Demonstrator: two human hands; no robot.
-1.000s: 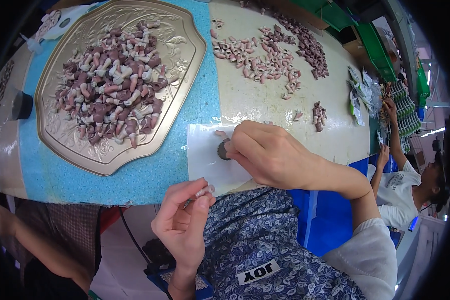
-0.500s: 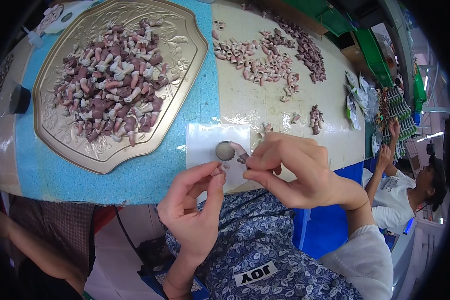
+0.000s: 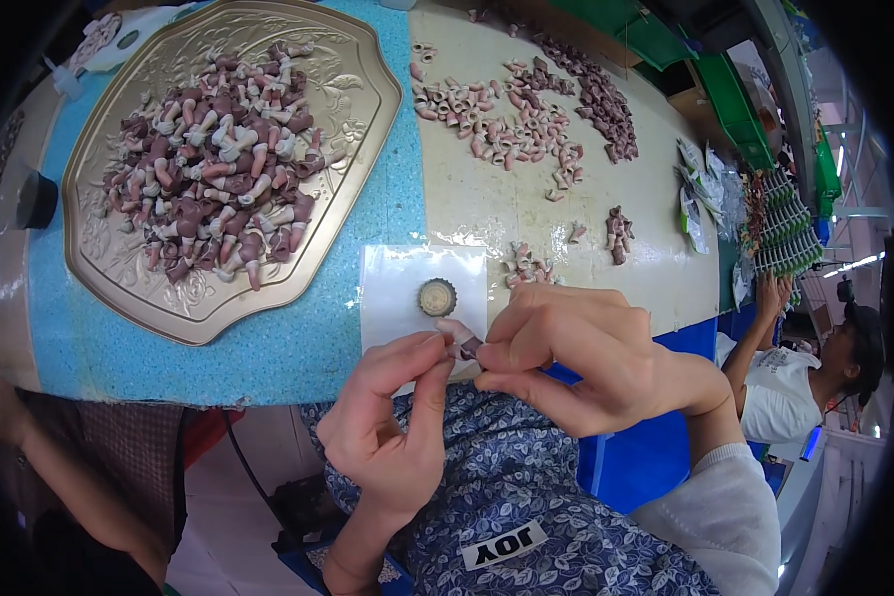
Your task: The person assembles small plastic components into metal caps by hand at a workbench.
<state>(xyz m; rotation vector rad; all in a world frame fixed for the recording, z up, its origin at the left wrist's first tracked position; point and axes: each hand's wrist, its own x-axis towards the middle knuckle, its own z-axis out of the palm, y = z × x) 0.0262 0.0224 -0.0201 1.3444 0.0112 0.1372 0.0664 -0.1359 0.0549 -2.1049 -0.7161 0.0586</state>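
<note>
My left hand (image 3: 387, 417) is closed in a pinch, with a small pale pink tube-like piece mostly hidden between thumb and forefinger. My right hand (image 3: 586, 363) pinches a small mauve and pale pink moulded part (image 3: 461, 338) shaped like a bent limb. The two pieces meet at my fingertips; whether one sits inside the other I cannot tell. Just beyond them a crimped bottle cap (image 3: 437, 296), greyish inside, lies open side up on a white sheet (image 3: 387, 283). Something pale fills the cap.
To the left, a gold embossed tray (image 3: 353, 84) bears a heap of mauve and pink parts (image 3: 209, 159). Loose pink tube pieces (image 3: 507, 119) and darker mauve ones (image 3: 606, 104) lie across the table. A black cup (image 3: 38, 199) stands far left. At right, a co-worker (image 3: 790, 382) handles green racks.
My right hand has brought the limb-shaped part from beside the bottle cap to the piece in my left fingertips. The cap stays on the sheet, now uncovered.
</note>
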